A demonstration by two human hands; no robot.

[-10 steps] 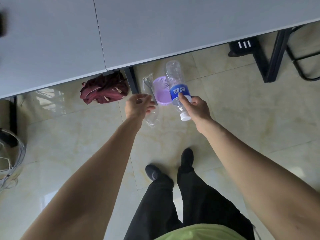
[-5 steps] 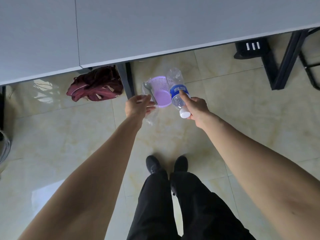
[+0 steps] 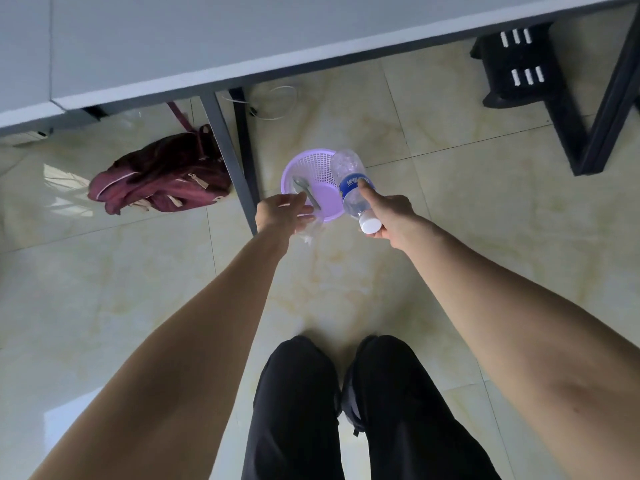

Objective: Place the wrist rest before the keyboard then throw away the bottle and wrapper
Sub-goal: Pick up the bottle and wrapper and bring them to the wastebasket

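Note:
A small purple mesh bin [image 3: 313, 168] stands on the tiled floor beside a desk leg. My right hand [image 3: 389, 213] grips an empty clear bottle [image 3: 351, 183] with a blue label and white cap, held upside-down-tilted over the bin's right rim. My left hand [image 3: 278, 213] holds a clear crinkled wrapper [image 3: 310, 230] at the bin's left rim; part of the wrapper reaches into the bin. The keyboard and wrist rest are out of view.
The grey desk [image 3: 207, 39] spans the top, with its dark leg [image 3: 228, 157] just left of the bin. A maroon backpack [image 3: 162, 174] lies on the floor to the left. Black frame legs [image 3: 588, 126] stand at the right. My feet are below.
Both hands have come closer to the bin; the bottle's base and the wrapper now hang over its opening. The view has shifted down under the desk edge.

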